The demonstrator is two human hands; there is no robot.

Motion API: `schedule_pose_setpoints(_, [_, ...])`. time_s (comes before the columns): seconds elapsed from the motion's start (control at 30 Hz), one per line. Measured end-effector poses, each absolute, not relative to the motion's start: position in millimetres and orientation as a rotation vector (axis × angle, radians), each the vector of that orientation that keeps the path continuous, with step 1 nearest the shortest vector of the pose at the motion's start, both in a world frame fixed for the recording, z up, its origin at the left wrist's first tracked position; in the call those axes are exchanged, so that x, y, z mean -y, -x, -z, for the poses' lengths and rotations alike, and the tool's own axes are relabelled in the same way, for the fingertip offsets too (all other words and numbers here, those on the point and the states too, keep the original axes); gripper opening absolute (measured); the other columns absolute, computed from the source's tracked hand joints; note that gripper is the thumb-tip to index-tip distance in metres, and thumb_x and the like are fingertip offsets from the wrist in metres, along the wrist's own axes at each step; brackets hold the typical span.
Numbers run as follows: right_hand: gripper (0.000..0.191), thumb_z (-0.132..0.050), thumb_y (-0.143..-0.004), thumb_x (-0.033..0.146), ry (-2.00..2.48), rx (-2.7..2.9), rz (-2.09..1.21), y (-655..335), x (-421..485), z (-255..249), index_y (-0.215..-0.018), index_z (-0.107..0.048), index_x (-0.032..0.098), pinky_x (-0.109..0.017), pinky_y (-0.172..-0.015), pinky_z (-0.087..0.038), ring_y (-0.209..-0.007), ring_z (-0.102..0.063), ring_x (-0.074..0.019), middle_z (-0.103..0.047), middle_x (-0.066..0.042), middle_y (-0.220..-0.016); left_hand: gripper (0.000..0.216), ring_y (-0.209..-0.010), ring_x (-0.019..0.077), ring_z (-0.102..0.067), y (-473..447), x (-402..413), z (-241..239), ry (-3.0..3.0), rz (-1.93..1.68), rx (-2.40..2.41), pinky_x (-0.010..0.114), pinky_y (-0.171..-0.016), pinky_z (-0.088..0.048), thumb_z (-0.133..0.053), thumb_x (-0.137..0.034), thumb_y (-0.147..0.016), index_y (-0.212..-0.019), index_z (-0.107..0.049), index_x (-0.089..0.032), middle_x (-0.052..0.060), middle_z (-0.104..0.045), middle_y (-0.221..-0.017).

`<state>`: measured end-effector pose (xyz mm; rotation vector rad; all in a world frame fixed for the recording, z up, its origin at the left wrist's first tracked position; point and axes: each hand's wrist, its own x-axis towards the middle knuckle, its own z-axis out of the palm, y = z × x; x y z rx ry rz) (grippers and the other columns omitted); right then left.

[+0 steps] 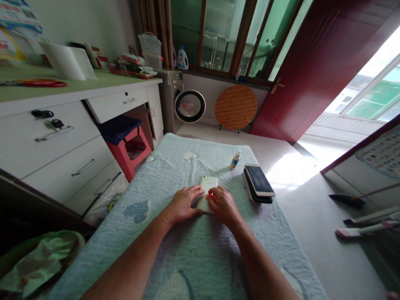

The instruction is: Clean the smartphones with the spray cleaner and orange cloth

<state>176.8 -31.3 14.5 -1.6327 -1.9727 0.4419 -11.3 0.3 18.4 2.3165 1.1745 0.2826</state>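
A white phone (208, 187) lies back up on the pale blue quilted cloth (175, 166) covering the table. My left hand (183, 205) rests on the phone's left edge with fingers curled against it. My right hand (222, 204) presses on the phone's lower right part, fingers bunched around a small orange thing I cannot make out. A stack of phones (258, 182), dark screens up, lies just right of my right hand. A small dropper bottle (235, 160) with a blue label stands beyond the white phone.
A white drawer unit with a green top (71, 121) stands left, a red stool (131, 146) tucked under it. A washing machine (184, 104) and round wooden board (236, 107) line the far wall. A green bag (37, 258) sits lower left. Brooms (359, 200) lie on the floor at right.
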Motion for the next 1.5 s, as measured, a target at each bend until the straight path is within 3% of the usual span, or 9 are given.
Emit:
schedule_pose_setpoints(0.13, [0.018, -0.054, -0.087, 0.019, 1.695, 1.921, -0.39, -175.9, 30.7, -13.3, -0.102, -0.063, 0.016, -0.023, -0.072, -0.038, -0.077, -0.056, -0.0141, -0.061, -0.004, -0.087, 0.067, -0.131, 0.0291, -0.046, 11.0, -0.6, -18.1, -2.307, -0.289, -1.177, 0.04, -0.11, -0.033, -0.072, -0.041, -0.074, -0.136, -0.053, -0.022, 0.01, -0.043, -0.149])
schedule_pose_setpoints(0.3, [0.006, -0.056, -0.086, 0.021, 1.761, 1.924, -0.378, -175.8, 29.0, -13.0, -0.085, -0.062, 0.018, -0.023, -0.069, -0.036, -0.074, -0.054, -0.0136, -0.06, -0.003, -0.083, 0.066, -0.13, 0.0295, -0.047, 11.0, -1.1, -18.0, -2.304, -0.3, -1.177, 0.04, -0.11, -0.034, -0.072, -0.042, -0.075, -0.135, -0.054, -0.02, 0.01, -0.044, -0.149])
schedule_pose_setpoints(0.67, [0.007, -0.059, -0.079, 0.015, 1.633, 2.06, -0.395, -172.6, 31.3, -12.5, -0.073, -0.057, 0.018, -0.022, -0.071, -0.034, -0.076, -0.052, -0.0136, -0.056, 0.0, -0.074, 0.068, -0.13, 0.03, -0.047, 10.4, -1.0, -20.4, -2.3, -0.28, -1.19, 0.041, -0.11, -0.033, -0.074, -0.045, -0.073, -0.134, -0.055, -0.022, 0.01, -0.044, -0.149])
schedule_pose_setpoints(0.97, [0.01, -0.055, -0.087, 0.02, 1.796, 1.89, -0.339, -179.2, 25.6, -13.4, -0.093, -0.063, 0.019, -0.022, -0.067, -0.034, -0.074, -0.054, -0.0134, -0.061, -0.003, -0.086, 0.067, -0.128, 0.0299, -0.048, 9.9, -0.7, -21.2, -2.302, -0.274, -1.193, 0.04, -0.108, -0.035, -0.074, -0.039, -0.073, -0.135, -0.054, -0.022, 0.009, -0.044, -0.149])
schedule_pose_setpoints(1.27, [0.011, -0.054, -0.088, 0.021, 1.854, 1.95, -0.359, -177.7, 27.1, -18.3, -0.081, -0.063, 0.019, -0.021, -0.067, -0.032, -0.073, -0.052, -0.0118, -0.058, -0.002, -0.083, 0.066, -0.129, 0.0298, -0.048, 10.1, -0.9, -21.4, -2.319, -0.254, -1.191, 0.041, -0.108, -0.035, -0.073, -0.043, -0.074, -0.135, -0.054, -0.024, 0.008, -0.044, -0.149])
schedule_pose_setpoints(1.5, [0.005, -0.058, -0.077, 0.014, 1.856, 2.018, -0.385, -177.9, 33.5, -22.8, -0.076, -0.058, 0.019, -0.023, -0.061, -0.027, -0.069, -0.048, -0.0115, -0.058, 0.0, -0.078, 0.067, -0.131, 0.0284, -0.046, 10.1, -0.2, -22.6, -2.313, -0.26, -1.189, 0.04, -0.111, -0.032, -0.074, -0.039, -0.074, -0.135, -0.053, -0.022, 0.01, -0.043, -0.149])
